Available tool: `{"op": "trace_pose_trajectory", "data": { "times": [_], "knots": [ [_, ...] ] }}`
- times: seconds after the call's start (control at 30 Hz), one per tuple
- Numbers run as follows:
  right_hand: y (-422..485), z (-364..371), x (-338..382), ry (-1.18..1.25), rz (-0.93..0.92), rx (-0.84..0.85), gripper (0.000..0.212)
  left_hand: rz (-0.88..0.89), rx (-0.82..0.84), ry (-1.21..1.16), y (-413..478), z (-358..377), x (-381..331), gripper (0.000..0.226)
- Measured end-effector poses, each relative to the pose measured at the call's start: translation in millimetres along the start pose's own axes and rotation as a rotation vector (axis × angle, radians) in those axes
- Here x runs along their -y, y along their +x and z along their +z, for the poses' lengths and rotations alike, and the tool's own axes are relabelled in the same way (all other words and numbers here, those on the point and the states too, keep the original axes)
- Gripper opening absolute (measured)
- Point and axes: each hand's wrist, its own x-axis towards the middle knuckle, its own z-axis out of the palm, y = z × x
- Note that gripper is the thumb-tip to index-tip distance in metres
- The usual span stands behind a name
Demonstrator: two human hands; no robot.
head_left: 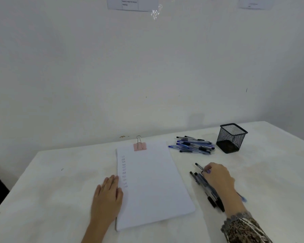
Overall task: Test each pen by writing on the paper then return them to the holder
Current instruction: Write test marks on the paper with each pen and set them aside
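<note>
White wall rises behind a pale worktop [60,190]. The paper [153,181], a pad held at its top by a pink binder clip [140,146], lies near the middle, with a column of short written marks [124,171] down its left margin. The left hand [107,195] rests flat on the pad's left edge, its fingers [112,181] straight. Just right of the pad, the right hand [218,178] lies over a bundle of pens [210,192] on the worktop, its curled fingers pinching a black-capped pen [199,166]. Farther back, a loose pile of pens [193,145] lies just beside the black mesh holder [231,137], which stands upright with no pens showing in it.
</note>
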Motion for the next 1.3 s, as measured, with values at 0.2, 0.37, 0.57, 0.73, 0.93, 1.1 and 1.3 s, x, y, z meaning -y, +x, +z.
{"op": "trace_pose_trajectory", "data": {
  "times": [0.2, 0.37, 0.57, 0.73, 0.93, 1.1, 1.3],
  "knots": [
    [12.6, -13.7, 14.8, -0.093, 0.053, -0.037, 0.026, -0.002, -0.024, -0.037, -1.0, 0.0, -0.4, 0.085],
    [45.5, -0.4, 55.4, -0.184, -0.259, -0.037, 0.035, -0.009, -0.029, -0.057, -2.3, -1.1, -0.7, 0.095],
    [70.4, 30.3, 65.9, -0.483, -0.536, -0.079, 0.036, -0.021, 0.015, -0.022, -4.2, -7.3, -4.5, 0.097],
    [77.9, 39.7, 72.9, -0.533, -0.586, -0.169, 0.032, -0.012, 0.020, 0.015, -3.7, -9.2, -6.0, 0.093],
    [86.2, 43.6, 75.7, -0.568, -0.629, -0.226, 0.033, -0.022, 0.042, 0.034, -4.0, -8.9, -6.7, 0.081],
    [88.1, 42.9, 84.5, -0.632, -0.616, -0.218, 0.031, -0.060, 0.068, 0.033, 0.5, -12.4, -8.7, 0.051],
    [89.5, 40.0, 86.6, -0.648, -0.604, -0.262, 0.030, -0.064, 0.079, 0.024, 5.9, -13.8, -6.6, 0.049]
  ]
}}
